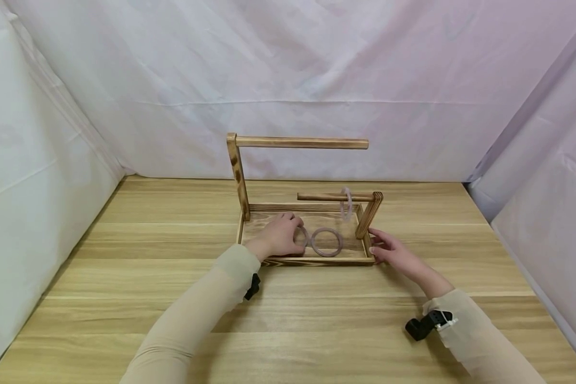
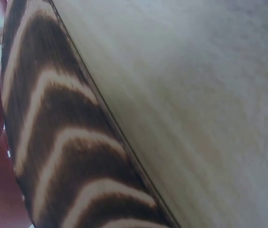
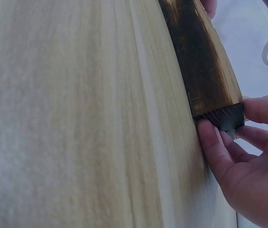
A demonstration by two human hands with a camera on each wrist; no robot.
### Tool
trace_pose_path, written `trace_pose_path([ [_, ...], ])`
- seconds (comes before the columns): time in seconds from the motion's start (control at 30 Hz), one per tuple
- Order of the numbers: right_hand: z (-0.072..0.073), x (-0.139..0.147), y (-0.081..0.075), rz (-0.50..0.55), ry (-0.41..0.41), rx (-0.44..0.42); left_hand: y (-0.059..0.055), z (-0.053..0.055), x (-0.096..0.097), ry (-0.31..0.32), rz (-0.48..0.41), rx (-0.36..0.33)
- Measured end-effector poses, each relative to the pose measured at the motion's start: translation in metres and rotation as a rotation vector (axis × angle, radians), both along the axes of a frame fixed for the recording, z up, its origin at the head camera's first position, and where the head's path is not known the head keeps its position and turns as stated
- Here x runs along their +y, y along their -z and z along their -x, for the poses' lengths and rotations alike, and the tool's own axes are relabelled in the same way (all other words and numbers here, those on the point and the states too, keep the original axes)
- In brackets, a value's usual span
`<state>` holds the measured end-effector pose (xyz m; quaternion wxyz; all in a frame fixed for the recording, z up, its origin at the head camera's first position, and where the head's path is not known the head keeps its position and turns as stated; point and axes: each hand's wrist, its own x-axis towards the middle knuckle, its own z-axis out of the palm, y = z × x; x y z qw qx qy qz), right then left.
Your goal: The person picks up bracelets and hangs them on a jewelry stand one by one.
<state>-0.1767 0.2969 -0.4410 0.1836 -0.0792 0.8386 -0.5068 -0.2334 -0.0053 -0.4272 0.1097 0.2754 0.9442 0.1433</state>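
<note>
My left hand (image 1: 280,236) reaches into a wooden tray (image 1: 317,262), its fingers and thumb curved around a translucent ring (image 1: 306,234) that they partly hide. Just right of that ring, a second translucent ring (image 1: 326,242) lies flat on the tray floor. My right hand (image 1: 397,257) holds the tray at its right end; the right wrist view shows fingers (image 3: 215,147) against the dark corner. A third ring (image 1: 346,204) hangs on the lower wooden rod (image 1: 321,197). In the left wrist view, the tray's striped front wall (image 2: 72,137) hides most of the left hand.
A taller post (image 1: 239,178) at the tray's left end carries a long upper rod (image 1: 302,142) pointing right. The lower rod extends left from a short slanted post (image 1: 368,216). A wood-grain table (image 1: 317,330) lies beneath, with white cloth (image 1: 288,74) behind and at both sides.
</note>
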Motion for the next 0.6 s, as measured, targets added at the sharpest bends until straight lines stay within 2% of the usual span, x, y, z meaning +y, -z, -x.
trace_pose_path([
  [0.23,-0.0002,-0.0004,-0.0006,0.002,0.003,-0.005,0.0007,0.0016,-0.0044,-0.027,-0.057,-0.018],
  [0.6,-0.0003,-0.0006,-0.0004,0.009,0.003,-0.008,-0.0045,0.0022,-0.0100,-0.093,-0.192,-0.070],
])
